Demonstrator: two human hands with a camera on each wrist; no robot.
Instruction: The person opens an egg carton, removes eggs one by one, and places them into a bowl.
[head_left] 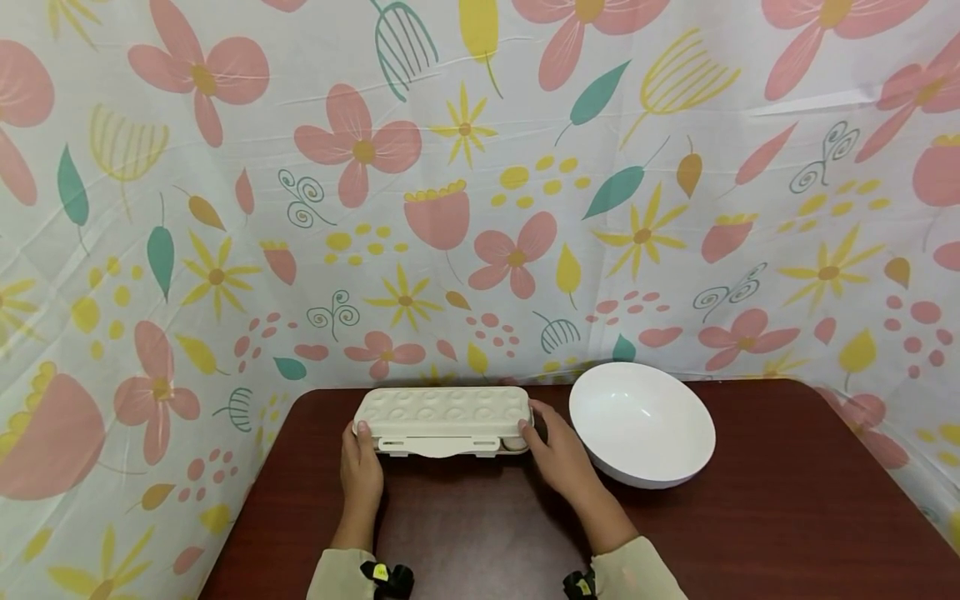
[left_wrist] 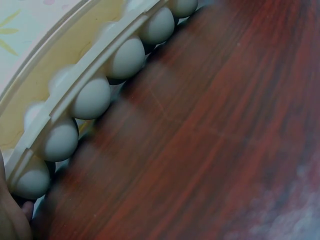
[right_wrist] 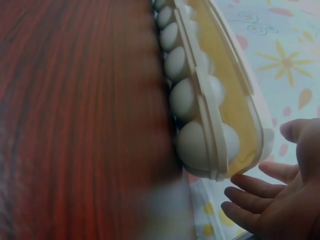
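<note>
A cream egg carton (head_left: 442, 410) with a dimpled lid lies near the table's back edge. Both wrist views show a gap under its raised lid, with several white eggs (left_wrist: 92, 97) in a row along the front. My left hand (head_left: 362, 475) grips the left end, thumb on the front corner; most of this hand is outside the left wrist view. At the opposite end is my right hand (head_left: 558, 454), its thumb by the front corner. In the right wrist view its fingers (right_wrist: 255, 200) are spread and loosely bent beside the carton's end, not wrapped around it.
A large white bowl (head_left: 641, 425) stands right of the carton, close to my right hand. The dark reddish-brown table (head_left: 480, 517) has rounded back corners. Behind it hangs a floral-patterned cloth (head_left: 480, 183).
</note>
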